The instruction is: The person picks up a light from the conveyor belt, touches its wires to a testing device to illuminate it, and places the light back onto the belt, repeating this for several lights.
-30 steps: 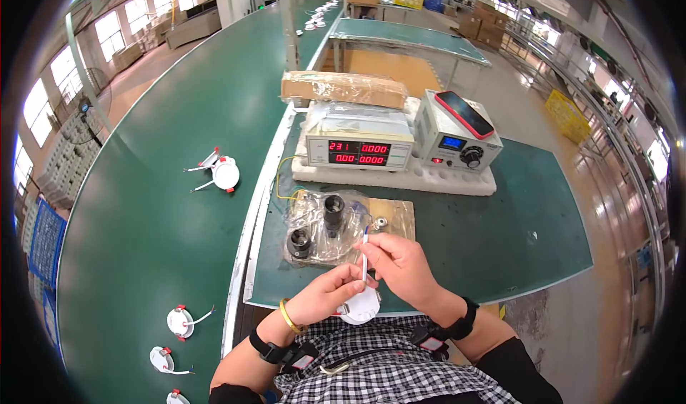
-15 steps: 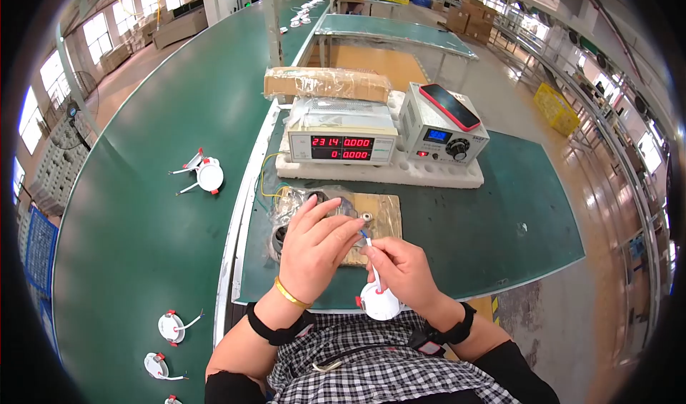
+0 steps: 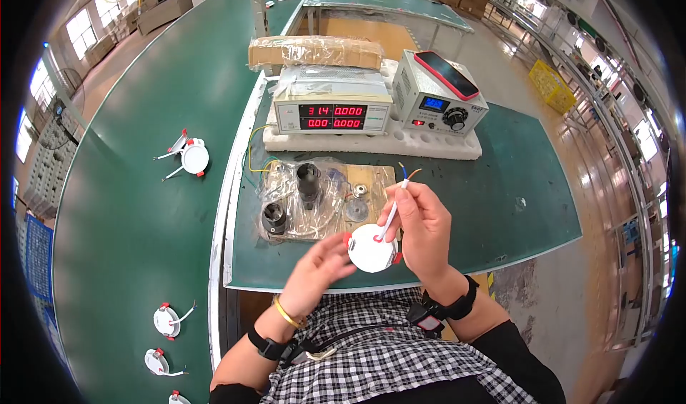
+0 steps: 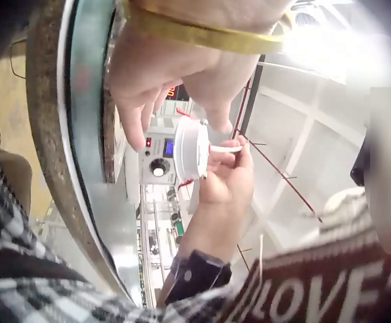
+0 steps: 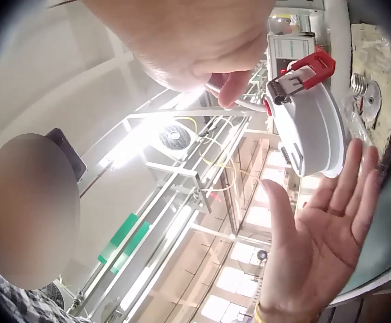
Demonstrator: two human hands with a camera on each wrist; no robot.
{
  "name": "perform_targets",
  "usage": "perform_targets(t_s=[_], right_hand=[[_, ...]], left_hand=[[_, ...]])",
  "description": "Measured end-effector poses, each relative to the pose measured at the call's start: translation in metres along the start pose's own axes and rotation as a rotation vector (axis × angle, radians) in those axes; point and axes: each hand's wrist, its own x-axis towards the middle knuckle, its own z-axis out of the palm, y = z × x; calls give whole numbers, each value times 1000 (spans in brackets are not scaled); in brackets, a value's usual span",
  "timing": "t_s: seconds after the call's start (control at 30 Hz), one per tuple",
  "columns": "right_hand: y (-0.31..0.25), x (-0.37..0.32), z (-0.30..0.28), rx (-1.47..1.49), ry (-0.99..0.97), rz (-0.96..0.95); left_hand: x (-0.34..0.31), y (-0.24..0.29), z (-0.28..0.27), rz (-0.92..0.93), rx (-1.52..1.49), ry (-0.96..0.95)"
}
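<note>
My right hand (image 3: 426, 229) pinches the white cable (image 3: 389, 220) of a round white downlight (image 3: 369, 255) with red-tipped spring clips. Blue and brown wire ends (image 3: 409, 172) stick out apart above the fingertips. The lamp body hangs below that hand, over the table's front edge. Beside its left rim is my left hand (image 3: 314, 272), fingers extended and the thumb apart from them. In the right wrist view, the left palm (image 5: 316, 249) faces the lamp's side, and a spring clip (image 5: 310, 70) shows on the lamp's upper edge.
Beyond the hands, a plastic-wrapped board (image 3: 382, 175) carries two black sockets (image 3: 308, 182) and a metal screw fitting (image 3: 359, 190). Behind it stand a meter with red digits (image 3: 332, 117) and a dial-fronted box (image 3: 439, 107) bearing a phone (image 3: 446, 74). Several downlights (image 3: 194, 157) lie on the green belt to the left.
My left hand has dropped from the wire ends to beside the lamp. My right hand has risen with the cable, lifting the downlight, and the two wire ends now show spread apart.
</note>
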Motion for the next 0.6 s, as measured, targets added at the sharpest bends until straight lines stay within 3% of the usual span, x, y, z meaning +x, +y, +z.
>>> perform_targets(t_s=[0.07,0.27,0.43,0.6], right_hand=[[3,-1,2,34,23,8],[1,-5,3,-40,41,-37],[1,-6,-8,-208,-37,19],[26,4,-23,-451,-68,133]], left_hand=[[-4,-11,9,22,93,-176],[8,-19,31,139,128,-61],[9,-21,26,82,266,-85],[19,-36,21,-66,156,-204]])
